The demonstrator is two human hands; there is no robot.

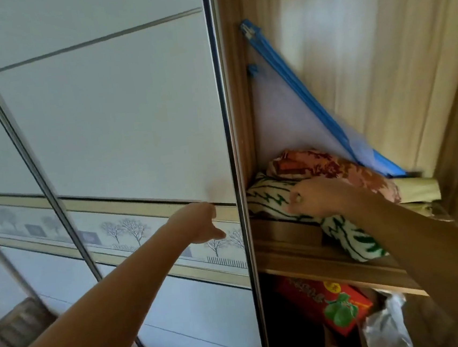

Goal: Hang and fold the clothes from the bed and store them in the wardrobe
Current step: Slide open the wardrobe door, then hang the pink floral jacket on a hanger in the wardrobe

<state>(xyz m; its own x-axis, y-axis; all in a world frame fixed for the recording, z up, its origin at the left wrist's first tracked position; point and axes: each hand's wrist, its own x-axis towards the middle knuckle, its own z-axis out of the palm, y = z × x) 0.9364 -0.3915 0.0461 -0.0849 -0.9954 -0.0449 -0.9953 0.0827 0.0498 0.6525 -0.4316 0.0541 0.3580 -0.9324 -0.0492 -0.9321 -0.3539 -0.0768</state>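
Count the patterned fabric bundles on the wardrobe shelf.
2: a green-and-white patterned bundle at the shelf front, held by the right hand; an orange-red floral bundle stacked on it. More may be hidden.

**One Camera on the Head**

Only one view is given. It is taken from the person's head, aimed forward, very near the wardrobe. The sliding door is seen on the left, the open shelf on the right. The left hand and right hand are seen reaching in from below.
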